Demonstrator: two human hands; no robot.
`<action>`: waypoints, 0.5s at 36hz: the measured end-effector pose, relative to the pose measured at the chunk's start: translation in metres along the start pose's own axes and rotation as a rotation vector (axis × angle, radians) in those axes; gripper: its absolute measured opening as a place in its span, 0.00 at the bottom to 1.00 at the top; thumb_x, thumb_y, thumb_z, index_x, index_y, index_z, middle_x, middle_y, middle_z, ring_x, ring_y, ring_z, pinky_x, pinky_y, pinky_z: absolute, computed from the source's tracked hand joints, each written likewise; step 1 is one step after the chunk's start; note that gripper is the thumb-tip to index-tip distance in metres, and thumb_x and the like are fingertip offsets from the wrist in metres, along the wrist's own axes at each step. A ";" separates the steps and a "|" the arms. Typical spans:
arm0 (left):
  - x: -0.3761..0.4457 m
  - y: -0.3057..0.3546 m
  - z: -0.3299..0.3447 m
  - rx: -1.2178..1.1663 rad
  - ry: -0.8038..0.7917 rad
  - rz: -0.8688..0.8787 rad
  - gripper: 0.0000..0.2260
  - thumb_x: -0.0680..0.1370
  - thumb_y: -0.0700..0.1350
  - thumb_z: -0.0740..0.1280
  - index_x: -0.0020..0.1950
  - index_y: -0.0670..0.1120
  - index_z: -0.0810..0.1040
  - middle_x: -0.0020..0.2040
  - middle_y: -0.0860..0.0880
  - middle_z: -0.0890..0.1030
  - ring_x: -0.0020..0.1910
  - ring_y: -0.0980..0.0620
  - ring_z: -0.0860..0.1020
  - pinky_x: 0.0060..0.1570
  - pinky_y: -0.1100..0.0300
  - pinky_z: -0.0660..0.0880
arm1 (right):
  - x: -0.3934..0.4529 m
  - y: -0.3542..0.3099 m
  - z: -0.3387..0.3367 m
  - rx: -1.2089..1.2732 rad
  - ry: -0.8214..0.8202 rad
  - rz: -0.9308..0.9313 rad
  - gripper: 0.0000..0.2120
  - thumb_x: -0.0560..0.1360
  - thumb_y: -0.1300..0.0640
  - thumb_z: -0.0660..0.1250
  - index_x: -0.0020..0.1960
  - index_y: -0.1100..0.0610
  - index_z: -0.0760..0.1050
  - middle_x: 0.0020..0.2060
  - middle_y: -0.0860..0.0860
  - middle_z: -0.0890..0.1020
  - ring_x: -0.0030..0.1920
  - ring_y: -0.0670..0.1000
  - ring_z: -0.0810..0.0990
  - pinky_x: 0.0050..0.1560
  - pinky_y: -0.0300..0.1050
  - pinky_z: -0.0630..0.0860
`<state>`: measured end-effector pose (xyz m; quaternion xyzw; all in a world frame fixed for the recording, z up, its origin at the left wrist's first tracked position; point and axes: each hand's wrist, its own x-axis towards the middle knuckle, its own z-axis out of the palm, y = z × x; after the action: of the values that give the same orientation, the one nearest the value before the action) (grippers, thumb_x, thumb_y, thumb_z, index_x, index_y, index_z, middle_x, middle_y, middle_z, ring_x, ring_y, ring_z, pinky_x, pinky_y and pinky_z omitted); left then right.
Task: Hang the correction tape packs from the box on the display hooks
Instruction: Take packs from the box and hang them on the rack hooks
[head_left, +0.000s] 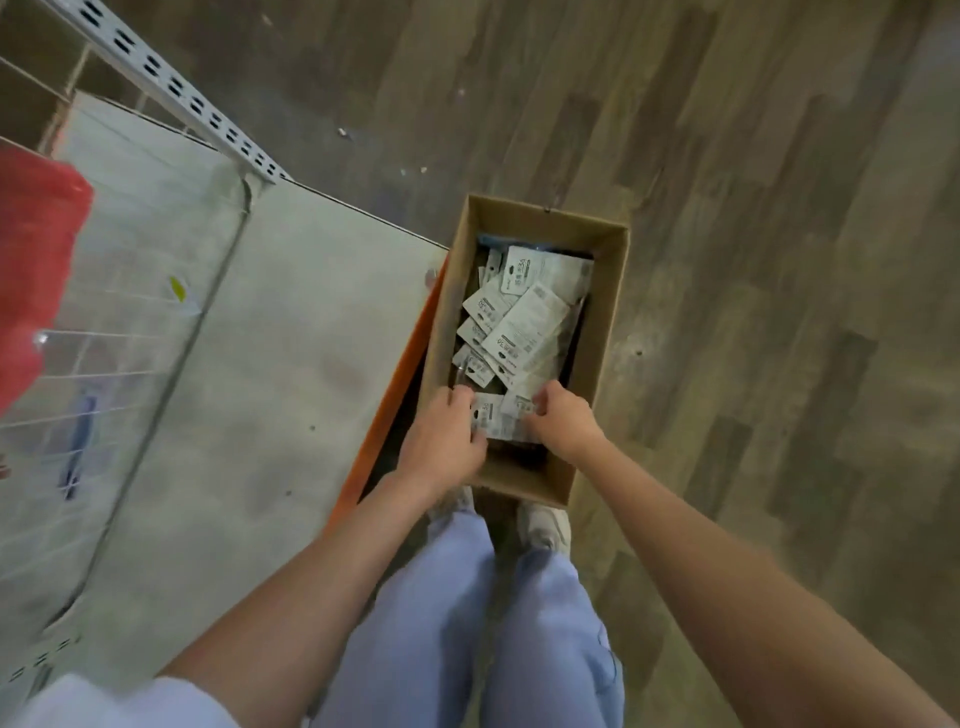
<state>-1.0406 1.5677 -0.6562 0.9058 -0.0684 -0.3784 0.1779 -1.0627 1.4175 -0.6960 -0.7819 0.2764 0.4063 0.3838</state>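
Wood-plank flooring surrounds an open box set beside the low shelf, within easy reach. At the box's near end, both hands, left and right, curl around packs, gathering a batch for hanging; more packs lie loose inside.

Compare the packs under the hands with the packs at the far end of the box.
The near packs are gripped by the left hand and right hand, and partly hidden; the far packs lie loose, untouched and fully visible. Both are white printed cards inside the cardboard box.
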 end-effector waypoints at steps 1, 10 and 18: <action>0.013 -0.006 0.010 0.006 -0.007 0.012 0.14 0.79 0.45 0.65 0.64 0.47 0.70 0.63 0.48 0.72 0.56 0.52 0.75 0.52 0.60 0.75 | 0.017 0.004 0.007 0.025 0.006 0.007 0.16 0.79 0.57 0.64 0.65 0.59 0.68 0.54 0.54 0.77 0.45 0.49 0.74 0.44 0.40 0.70; 0.126 -0.047 0.071 0.029 -0.053 0.093 0.19 0.79 0.44 0.64 0.69 0.46 0.66 0.67 0.46 0.68 0.60 0.50 0.74 0.54 0.62 0.71 | 0.152 0.039 0.055 0.220 0.051 0.145 0.17 0.80 0.55 0.62 0.66 0.60 0.67 0.58 0.56 0.75 0.51 0.52 0.74 0.47 0.43 0.70; 0.166 -0.066 0.094 0.009 -0.079 0.118 0.20 0.80 0.44 0.63 0.71 0.45 0.65 0.68 0.46 0.67 0.65 0.49 0.71 0.61 0.58 0.71 | 0.259 0.055 0.089 0.845 0.186 0.314 0.32 0.67 0.55 0.77 0.66 0.60 0.68 0.58 0.57 0.80 0.55 0.59 0.80 0.52 0.58 0.80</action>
<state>-0.9909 1.5607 -0.8520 0.8854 -0.1303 -0.4023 0.1929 -1.0074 1.4294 -0.9700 -0.5388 0.5661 0.2394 0.5761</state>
